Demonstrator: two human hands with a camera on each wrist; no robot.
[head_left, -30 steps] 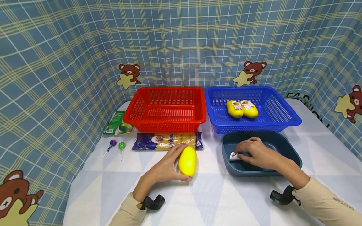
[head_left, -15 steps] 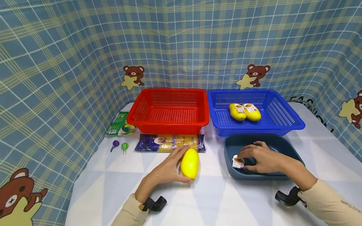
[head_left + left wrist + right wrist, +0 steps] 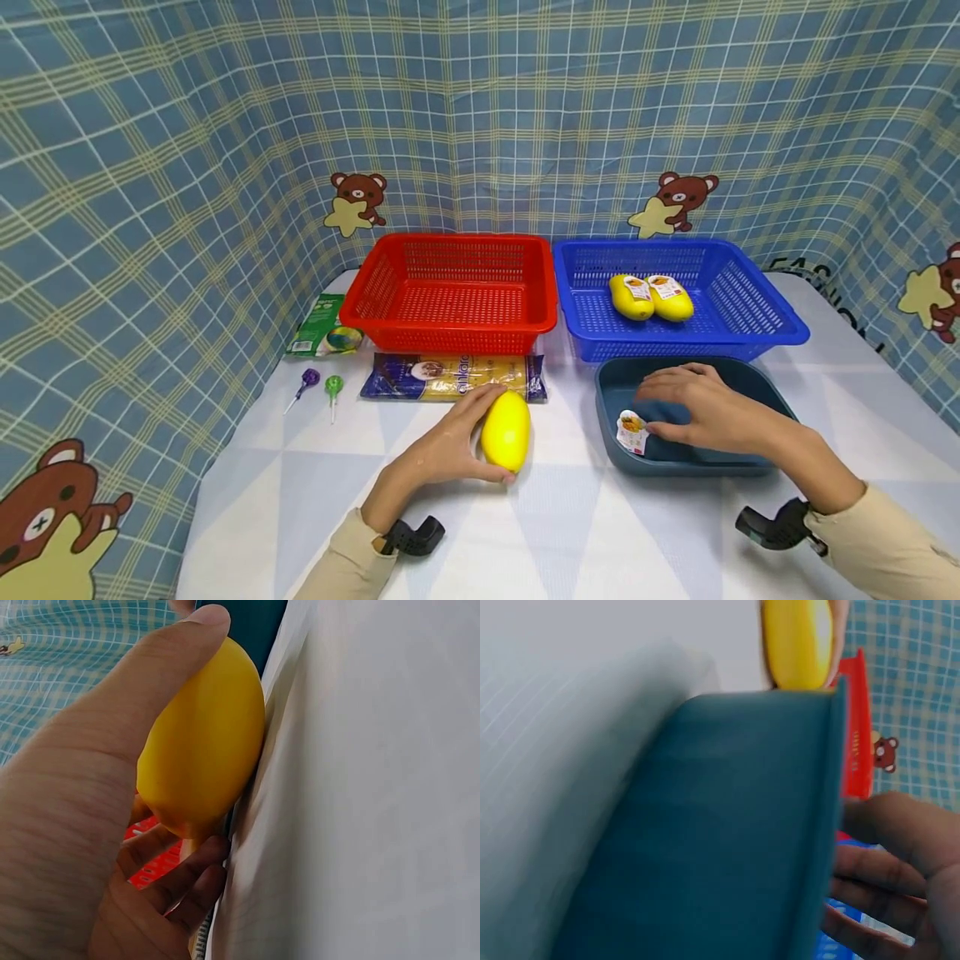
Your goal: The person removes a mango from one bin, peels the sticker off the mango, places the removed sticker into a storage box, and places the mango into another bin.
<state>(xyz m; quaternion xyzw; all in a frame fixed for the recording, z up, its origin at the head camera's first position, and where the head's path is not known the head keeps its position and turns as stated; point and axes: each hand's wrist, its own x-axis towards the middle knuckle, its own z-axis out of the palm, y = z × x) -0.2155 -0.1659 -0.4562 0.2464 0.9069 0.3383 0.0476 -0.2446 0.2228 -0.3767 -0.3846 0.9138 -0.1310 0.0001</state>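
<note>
My left hand (image 3: 442, 446) grips a plain yellow mango (image 3: 506, 432) on the white table, thumb at its near end and fingers at its far end. In the left wrist view the mango (image 3: 206, 742) lies against the cloth. Over the dark teal basin (image 3: 611, 454) my right hand (image 3: 708, 408) is spread, with nothing between thumb and fingers. A white label with an orange picture (image 3: 632, 433) sits inside the basin at its left side, close to the right thumb tip. The basin wall (image 3: 712, 810) hides part of the right fingers in the right wrist view.
Two labelled mangoes (image 3: 651, 297) lie in a blue basket (image 3: 757, 292) behind the basin. Left of it stands a red basket (image 3: 450, 337), with a blue-and-yellow packet (image 3: 427, 377) before it. A green packet (image 3: 318, 329), purple lollipop (image 3: 310, 379) and green lollipop (image 3: 333, 386) lie at left.
My right hand has let go of the label, opened its fingers and drawn back to the right. The label now lies face up in the basin. The left hand keeps its grip on the mango.
</note>
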